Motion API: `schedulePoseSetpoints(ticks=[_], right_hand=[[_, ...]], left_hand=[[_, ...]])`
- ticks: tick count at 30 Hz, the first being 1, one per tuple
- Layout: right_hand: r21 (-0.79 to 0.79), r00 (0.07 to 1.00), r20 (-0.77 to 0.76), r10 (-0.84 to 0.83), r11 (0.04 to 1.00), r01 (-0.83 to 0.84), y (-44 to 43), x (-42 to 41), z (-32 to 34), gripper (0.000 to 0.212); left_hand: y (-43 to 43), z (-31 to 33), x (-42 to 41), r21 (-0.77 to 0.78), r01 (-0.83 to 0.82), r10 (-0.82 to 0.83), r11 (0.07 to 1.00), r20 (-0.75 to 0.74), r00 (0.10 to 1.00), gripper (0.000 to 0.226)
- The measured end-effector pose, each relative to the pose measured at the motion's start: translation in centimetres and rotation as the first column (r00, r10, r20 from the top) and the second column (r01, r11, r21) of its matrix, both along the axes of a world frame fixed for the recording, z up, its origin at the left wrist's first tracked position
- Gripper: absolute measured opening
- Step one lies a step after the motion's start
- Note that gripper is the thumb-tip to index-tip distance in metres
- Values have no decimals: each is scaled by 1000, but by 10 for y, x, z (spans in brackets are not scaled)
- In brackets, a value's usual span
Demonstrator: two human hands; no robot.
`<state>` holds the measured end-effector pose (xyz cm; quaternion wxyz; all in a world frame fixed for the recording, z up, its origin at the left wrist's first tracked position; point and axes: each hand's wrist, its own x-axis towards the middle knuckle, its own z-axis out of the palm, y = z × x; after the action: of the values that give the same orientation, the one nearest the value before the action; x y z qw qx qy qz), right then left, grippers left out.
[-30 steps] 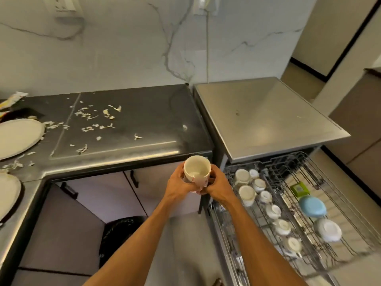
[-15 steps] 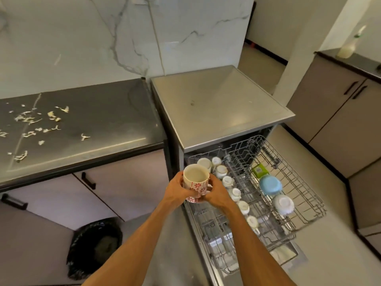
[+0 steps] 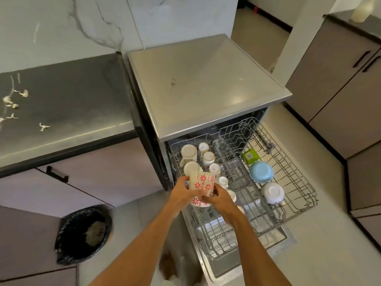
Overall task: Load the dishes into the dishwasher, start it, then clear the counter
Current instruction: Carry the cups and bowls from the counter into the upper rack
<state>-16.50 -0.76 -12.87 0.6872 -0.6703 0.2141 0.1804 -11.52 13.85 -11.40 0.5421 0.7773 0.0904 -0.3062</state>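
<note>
A cream mug with red flowers (image 3: 201, 182) is tipped mouth-down over the left side of the pulled-out upper rack (image 3: 292, 172) of the open dishwasher (image 3: 206, 83). My left hand (image 3: 181, 193) grips its left side and my right hand (image 3: 220, 198) holds it from the right. A second red-flowered cup (image 3: 199, 202) shows just under my hands. Several white cups (image 3: 188, 152) stand upside down in a row behind the mug. A blue bowl (image 3: 261, 171) and a white bowl (image 3: 272, 193) sit inverted further right in the rack.
A green block (image 3: 250, 155) lies in the rack's rear. The dark counter (image 3: 72, 104) at left carries scattered peel scraps (image 3: 12, 104). A black-lined bin (image 3: 84, 234) stands on the floor at lower left. Cabinets (image 3: 340, 79) line the right side.
The mug has gone from upright to mouth-down and moved right and down over the rack. My view has swung right, so the plates on the counter have left the frame.
</note>
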Motion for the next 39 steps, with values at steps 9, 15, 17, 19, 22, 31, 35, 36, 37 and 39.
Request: schedulePoseSetpoints(ticks=[9, 15, 17, 19, 22, 31, 35, 36, 37, 39], right_hand=[[6, 977, -52, -207, 978, 208, -15, 10, -33, 33], [15, 953, -190, -235, 970, 242, -22, 26, -73, 25], [27, 943, -269, -197, 977, 212, -29, 36, -101, 22], [10, 935, -307, -178, 982, 190, -32, 36, -101, 31], [-1, 942, -288, -171, 984, 178, -36, 37, -97, 22], [-104, 957, -271, -109, 991, 83, -41, 50, -132, 24], [-144, 957, -266, -112, 987, 76, -38, 53, -143, 23], [-150, 958, -262, -112, 986, 74, -38, 53, -146, 24], [-155, 959, -260, -112, 985, 72, -38, 55, -150, 26], [-164, 960, -254, -116, 984, 75, -38, 57, -154, 29]], left_hand=[[-39, -42, 11, -49, -3, -2, 999, -100, 995, 49], [-49, -74, 16, -63, -39, 22, 997, -245, 969, 46], [-55, -99, 26, -42, -69, 54, 997, -285, 957, 46], [-55, -102, 26, -28, -82, 71, 996, -285, 956, 53], [-59, -103, 28, -23, -94, 82, 995, -300, 950, 61], [-69, -124, 30, 29, -136, 138, 990, -325, 936, 57], [-72, -130, 32, 26, -162, 161, 986, -340, 926, 59], [-72, -131, 33, 23, -167, 165, 986, -342, 925, 60], [-72, -133, 34, 23, -172, 169, 985, -342, 924, 59], [-73, -136, 35, 27, -190, 188, 981, -340, 921, 57]])
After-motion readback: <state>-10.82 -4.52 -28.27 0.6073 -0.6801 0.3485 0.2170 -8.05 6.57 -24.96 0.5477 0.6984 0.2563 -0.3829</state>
